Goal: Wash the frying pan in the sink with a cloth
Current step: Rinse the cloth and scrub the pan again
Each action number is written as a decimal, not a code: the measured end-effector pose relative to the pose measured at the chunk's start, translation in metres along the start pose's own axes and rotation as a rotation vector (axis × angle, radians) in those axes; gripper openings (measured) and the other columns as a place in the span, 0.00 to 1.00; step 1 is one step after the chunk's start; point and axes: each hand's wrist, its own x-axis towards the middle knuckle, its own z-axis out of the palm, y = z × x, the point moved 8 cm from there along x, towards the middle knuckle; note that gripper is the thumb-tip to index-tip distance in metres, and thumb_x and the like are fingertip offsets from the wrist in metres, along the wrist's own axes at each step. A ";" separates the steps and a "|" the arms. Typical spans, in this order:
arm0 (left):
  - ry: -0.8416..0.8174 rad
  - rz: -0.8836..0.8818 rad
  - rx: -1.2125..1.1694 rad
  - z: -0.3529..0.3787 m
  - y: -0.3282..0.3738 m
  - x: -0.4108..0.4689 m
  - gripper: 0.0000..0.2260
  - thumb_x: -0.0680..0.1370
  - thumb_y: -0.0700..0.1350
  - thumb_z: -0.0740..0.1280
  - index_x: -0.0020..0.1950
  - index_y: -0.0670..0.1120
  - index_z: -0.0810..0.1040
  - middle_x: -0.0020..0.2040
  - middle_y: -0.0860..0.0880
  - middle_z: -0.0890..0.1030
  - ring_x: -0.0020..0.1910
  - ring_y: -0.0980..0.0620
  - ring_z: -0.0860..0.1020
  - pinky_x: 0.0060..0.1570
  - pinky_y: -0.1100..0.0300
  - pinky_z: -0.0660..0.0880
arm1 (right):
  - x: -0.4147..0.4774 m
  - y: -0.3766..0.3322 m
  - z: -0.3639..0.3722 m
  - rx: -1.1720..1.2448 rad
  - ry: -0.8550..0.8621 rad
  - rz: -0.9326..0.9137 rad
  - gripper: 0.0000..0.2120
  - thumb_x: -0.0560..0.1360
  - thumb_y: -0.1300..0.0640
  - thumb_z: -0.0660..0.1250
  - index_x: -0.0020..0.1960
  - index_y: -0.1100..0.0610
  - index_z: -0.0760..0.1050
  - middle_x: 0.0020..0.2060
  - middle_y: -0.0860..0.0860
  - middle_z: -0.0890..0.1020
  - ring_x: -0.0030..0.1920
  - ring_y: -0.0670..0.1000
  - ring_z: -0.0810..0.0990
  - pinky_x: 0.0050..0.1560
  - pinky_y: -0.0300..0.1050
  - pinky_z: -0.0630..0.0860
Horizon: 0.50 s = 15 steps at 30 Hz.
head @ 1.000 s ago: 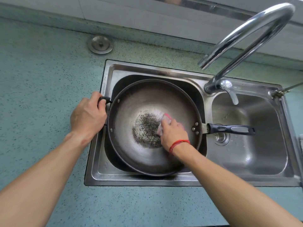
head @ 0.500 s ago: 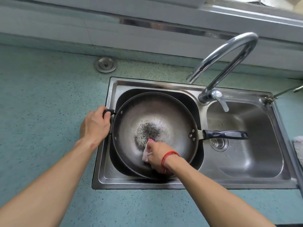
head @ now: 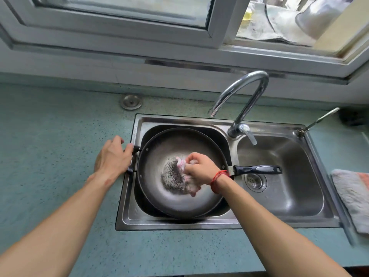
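Head view, single entry. Sink point(head: 179, 223): stainless steel, two basins, set in a teal speckled countertop point(head: 60, 136), lower centre of the frame. Frying pan point(head: 179, 144): dark, round, sits in the left basin point(head: 144, 204) and nearly fills it; a dark speckled patch point(head: 170, 177) marks its middle. Long handle point(head: 257, 169): black, points right, reaching out over the right basin point(head: 289, 196) above the drain strainer point(head: 255, 181). Helper handle point(head: 136, 148): black, on the pan's left edge, mostly covered. Left hand point(head: 113, 158): lies over the helper handle at the sink's left rim, thumb against the black grip; whether the fingers close round it cannot be told. Right hand point(head: 199, 168): inside the pan, right of centre, fingers curled round a bunched cloth point(head: 186, 177), pink and white, which is pressed to the pan floor at the edge of the speckled patch. Red cord bracelet point(head: 218, 177): on the right wrist. Faucet point(head: 245, 100): chrome gooseneck, upper centre, spout turned toward the left basin. Thin side tap point(head: 319, 119): at the sink's upper right corner. Round metal cap point(head: 131, 101): in the countertop, upper left of the sink. Towel point(head: 353, 196): grey with an orange band, right edge of the frame. Window frame point(head: 119, 33): across the top.
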 end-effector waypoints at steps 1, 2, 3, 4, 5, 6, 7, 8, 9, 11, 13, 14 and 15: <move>0.004 0.016 -0.029 -0.003 0.006 -0.005 0.19 0.82 0.54 0.59 0.66 0.43 0.72 0.58 0.41 0.77 0.49 0.46 0.72 0.47 0.53 0.67 | -0.008 -0.011 -0.008 0.056 0.019 0.028 0.13 0.74 0.61 0.71 0.57 0.52 0.75 0.44 0.46 0.80 0.36 0.37 0.79 0.34 0.28 0.74; 0.008 0.032 -0.060 -0.004 0.012 -0.010 0.18 0.81 0.54 0.60 0.65 0.43 0.73 0.56 0.42 0.77 0.49 0.46 0.73 0.48 0.53 0.68 | -0.025 -0.038 -0.014 0.166 0.037 0.063 0.11 0.75 0.59 0.70 0.56 0.54 0.76 0.43 0.49 0.81 0.36 0.42 0.80 0.35 0.34 0.77; 0.010 0.046 -0.094 -0.007 0.019 -0.016 0.18 0.81 0.54 0.60 0.63 0.43 0.73 0.54 0.43 0.77 0.49 0.46 0.73 0.48 0.53 0.68 | -0.039 -0.060 -0.019 0.247 0.053 0.071 0.08 0.75 0.57 0.68 0.54 0.56 0.76 0.43 0.53 0.82 0.37 0.49 0.81 0.37 0.40 0.79; 0.013 0.062 -0.127 -0.010 0.026 -0.021 0.17 0.81 0.54 0.61 0.62 0.44 0.74 0.53 0.44 0.77 0.49 0.46 0.74 0.48 0.54 0.68 | -0.051 -0.078 -0.029 0.244 0.103 0.017 0.07 0.76 0.56 0.66 0.51 0.57 0.76 0.41 0.55 0.82 0.37 0.54 0.81 0.38 0.44 0.80; 0.013 0.078 -0.164 -0.013 0.034 -0.028 0.16 0.81 0.54 0.61 0.61 0.44 0.74 0.51 0.45 0.78 0.49 0.46 0.74 0.47 0.54 0.68 | -0.062 -0.093 -0.037 0.261 0.120 -0.014 0.04 0.75 0.58 0.64 0.49 0.57 0.76 0.38 0.56 0.81 0.34 0.55 0.81 0.35 0.44 0.80; 0.012 0.096 -0.205 -0.016 0.043 -0.034 0.15 0.80 0.53 0.62 0.60 0.44 0.75 0.50 0.46 0.78 0.49 0.47 0.75 0.47 0.55 0.68 | -0.072 -0.105 -0.044 0.306 0.131 -0.044 0.02 0.75 0.63 0.64 0.47 0.58 0.75 0.34 0.56 0.79 0.29 0.53 0.78 0.31 0.42 0.76; 0.000 0.106 -0.254 -0.018 0.051 -0.040 0.14 0.80 0.53 0.63 0.59 0.45 0.75 0.48 0.47 0.79 0.48 0.47 0.76 0.47 0.55 0.69 | -0.083 -0.113 -0.049 0.372 0.118 -0.053 0.06 0.73 0.67 0.64 0.45 0.58 0.74 0.33 0.56 0.77 0.27 0.52 0.75 0.28 0.41 0.72; -0.016 0.115 -0.305 -0.020 0.060 -0.046 0.12 0.80 0.52 0.64 0.57 0.46 0.76 0.46 0.48 0.79 0.47 0.47 0.76 0.47 0.55 0.70 | -0.091 -0.119 -0.053 0.455 0.107 -0.054 0.08 0.72 0.69 0.64 0.45 0.57 0.75 0.33 0.57 0.76 0.27 0.52 0.74 0.28 0.41 0.70; -0.043 0.130 -0.355 -0.022 0.069 -0.052 0.11 0.80 0.52 0.65 0.56 0.47 0.76 0.45 0.49 0.79 0.46 0.47 0.77 0.47 0.55 0.72 | -0.098 -0.124 -0.056 0.536 0.093 -0.058 0.08 0.72 0.69 0.65 0.44 0.57 0.75 0.34 0.58 0.76 0.28 0.52 0.74 0.29 0.43 0.71; -0.116 0.181 -0.491 -0.025 0.088 -0.063 0.06 0.80 0.52 0.65 0.51 0.51 0.78 0.44 0.51 0.81 0.45 0.48 0.80 0.45 0.55 0.75 | -0.109 -0.139 -0.063 0.714 0.079 -0.098 0.08 0.73 0.70 0.64 0.43 0.58 0.76 0.33 0.58 0.76 0.29 0.53 0.74 0.30 0.46 0.72; -0.214 0.229 -0.651 -0.029 0.108 -0.075 0.04 0.81 0.50 0.65 0.49 0.54 0.79 0.45 0.52 0.83 0.43 0.50 0.82 0.39 0.59 0.75 | -0.119 -0.152 -0.067 0.862 0.052 -0.099 0.08 0.74 0.71 0.62 0.47 0.61 0.76 0.36 0.59 0.77 0.29 0.53 0.75 0.32 0.47 0.74; -0.271 0.239 -0.736 -0.030 0.117 -0.081 0.05 0.82 0.49 0.64 0.50 0.53 0.80 0.45 0.51 0.84 0.42 0.51 0.82 0.36 0.61 0.75 | -0.124 -0.159 -0.069 0.930 0.031 -0.115 0.09 0.75 0.71 0.61 0.52 0.65 0.76 0.40 0.62 0.78 0.31 0.53 0.77 0.35 0.48 0.77; -0.327 0.240 -0.817 -0.031 0.125 -0.087 0.07 0.82 0.48 0.64 0.51 0.51 0.81 0.45 0.48 0.85 0.42 0.50 0.82 0.34 0.61 0.75 | -0.128 -0.165 -0.070 0.998 0.000 -0.145 0.14 0.74 0.71 0.61 0.59 0.69 0.73 0.45 0.65 0.78 0.36 0.56 0.80 0.42 0.51 0.80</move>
